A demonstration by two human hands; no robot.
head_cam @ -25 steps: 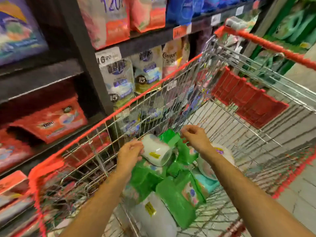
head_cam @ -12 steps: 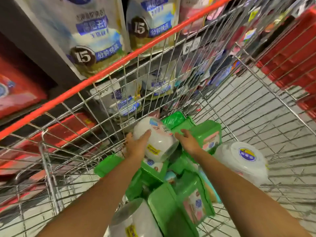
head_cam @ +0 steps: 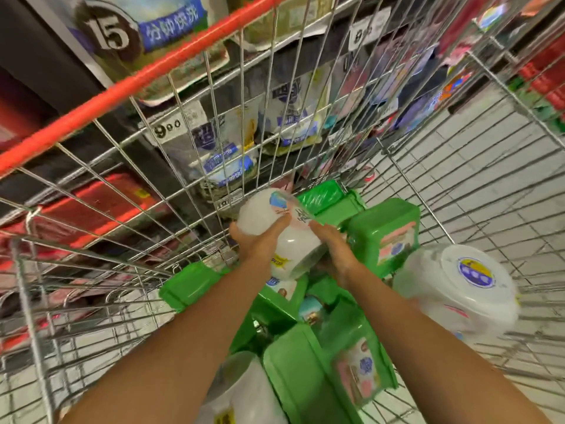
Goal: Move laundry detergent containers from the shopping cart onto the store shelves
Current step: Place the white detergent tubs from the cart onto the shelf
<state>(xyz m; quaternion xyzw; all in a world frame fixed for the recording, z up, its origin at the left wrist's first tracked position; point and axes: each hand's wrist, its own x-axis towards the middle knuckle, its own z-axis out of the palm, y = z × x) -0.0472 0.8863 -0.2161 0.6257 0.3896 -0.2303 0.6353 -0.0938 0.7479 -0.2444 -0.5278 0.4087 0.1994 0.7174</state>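
**One tub in hand, most of the load not yet out of the cart**

Your left hand and right hand clasp a white detergent tub from either side, fingers curled onto its wall. The tub is tilted, low inside the shopping cart, close against the wire side that faces the shelves. It sits on or just above the pile; I can't tell whether it has lifted clear.

Nothing from the cart can be seen placed on a shelf. Through the wire you see only detergent pouches standing in rows, and which items came from the cart can't be told.

Left to move, as far as shown: several green detergent boxes heaped under and around your hands, a large white tub at the right side of the cart, and a third white tub near the bottom edge between your forearms.

Judgement: early to middle of the job. This tub has to come up over the red rim and go onto a shelf, then the rest follow.
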